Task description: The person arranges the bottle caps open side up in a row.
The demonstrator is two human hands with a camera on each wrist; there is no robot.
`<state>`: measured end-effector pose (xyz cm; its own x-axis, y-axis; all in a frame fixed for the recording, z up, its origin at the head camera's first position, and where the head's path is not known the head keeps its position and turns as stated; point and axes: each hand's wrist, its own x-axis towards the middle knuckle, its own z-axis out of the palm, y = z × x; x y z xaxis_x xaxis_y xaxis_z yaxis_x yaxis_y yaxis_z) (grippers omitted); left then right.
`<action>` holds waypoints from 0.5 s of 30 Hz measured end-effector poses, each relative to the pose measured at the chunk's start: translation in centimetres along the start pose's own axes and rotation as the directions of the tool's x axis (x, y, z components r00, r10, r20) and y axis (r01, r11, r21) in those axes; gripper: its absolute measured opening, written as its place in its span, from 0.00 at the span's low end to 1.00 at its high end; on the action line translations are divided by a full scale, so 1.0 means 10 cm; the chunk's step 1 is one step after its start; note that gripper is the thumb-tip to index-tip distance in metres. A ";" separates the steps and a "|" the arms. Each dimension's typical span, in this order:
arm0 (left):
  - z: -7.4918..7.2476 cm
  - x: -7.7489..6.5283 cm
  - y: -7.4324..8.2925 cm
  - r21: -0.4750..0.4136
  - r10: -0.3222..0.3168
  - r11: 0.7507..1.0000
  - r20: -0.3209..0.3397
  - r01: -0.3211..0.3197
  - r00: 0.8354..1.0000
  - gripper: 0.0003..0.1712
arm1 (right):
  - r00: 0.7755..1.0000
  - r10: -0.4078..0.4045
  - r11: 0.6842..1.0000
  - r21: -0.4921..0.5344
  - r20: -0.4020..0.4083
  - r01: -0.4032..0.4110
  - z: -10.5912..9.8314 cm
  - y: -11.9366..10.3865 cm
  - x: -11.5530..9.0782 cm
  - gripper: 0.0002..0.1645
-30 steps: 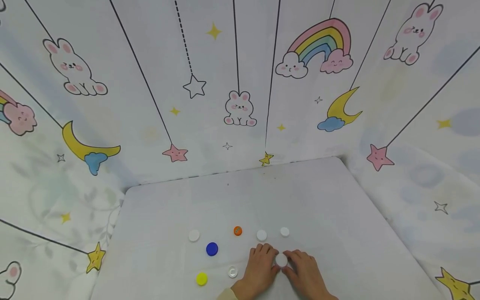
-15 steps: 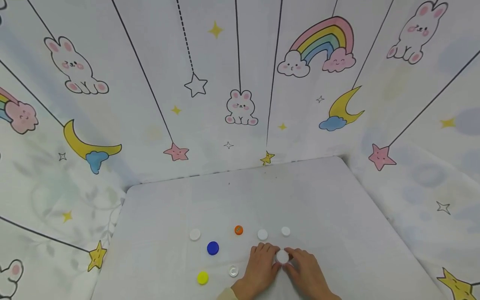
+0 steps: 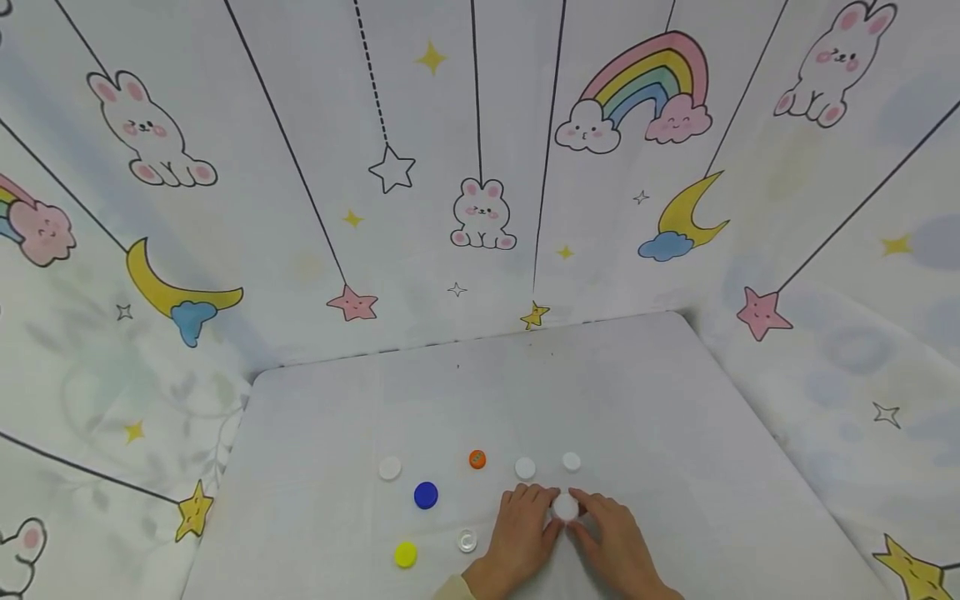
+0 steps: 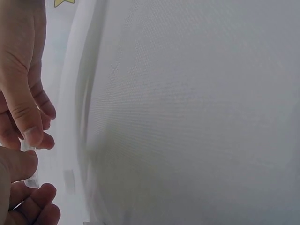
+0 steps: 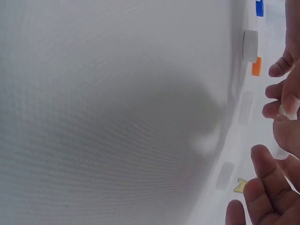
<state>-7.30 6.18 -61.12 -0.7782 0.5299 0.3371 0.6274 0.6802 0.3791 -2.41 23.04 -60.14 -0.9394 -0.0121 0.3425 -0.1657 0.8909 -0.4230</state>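
Observation:
In the head view, a white bottle cap (image 3: 566, 507) is pinched from both sides between my left hand (image 3: 521, 525) and my right hand (image 3: 617, 537), low in the middle of the table. Thumbs and fingertips of the two hands meet its rim. The left wrist view catches the ribbed side of the cap (image 4: 32, 181) between the fingers; the rest is covered. Just beyond the hands lie two more white caps, one (image 3: 525, 468) to the left and one (image 3: 572, 462) almost straight ahead.
Left of the hands lie an orange cap (image 3: 477, 459), a blue cap (image 3: 426, 495), a yellow cap (image 3: 406, 555), a clear-looking cap (image 3: 467, 541) and another white cap (image 3: 390, 468). The white table (image 3: 360, 417) meets printed cloth walls (image 3: 420, 250) at the back and sides.
The held white cap has shifted slightly away from the person, toward the caps beyond, with both hands still on it. The other caps keep their places.

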 end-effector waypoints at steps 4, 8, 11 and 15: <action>-0.02 0.01 0.00 -0.010 0.006 1.000 -0.010 -0.006 1.000 0.22 | 0.999 -0.024 1.000 0.011 -0.031 0.024 0.01 0.00 0.00 0.31; -0.02 0.00 0.00 -0.011 0.015 1.000 -0.013 -0.016 1.000 0.23 | 0.998 -0.043 0.999 0.016 -0.050 0.044 0.03 0.02 -0.01 0.31; -0.02 0.00 -0.01 -0.009 0.023 1.000 -0.024 -0.024 0.999 0.23 | 0.998 -0.038 0.999 0.023 -0.046 0.039 0.03 0.03 -0.01 0.30; -0.02 -0.01 -0.01 -0.017 0.017 1.000 -0.019 -0.018 1.000 0.21 | 1.000 -0.009 0.999 0.034 -0.030 0.010 0.05 0.04 -0.01 0.28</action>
<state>-7.31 5.94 -61.00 -0.7665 0.5320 0.3597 0.6414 0.6623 0.3873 -2.51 23.16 -60.76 -0.9285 -0.0062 0.3712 -0.1850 0.8747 -0.4479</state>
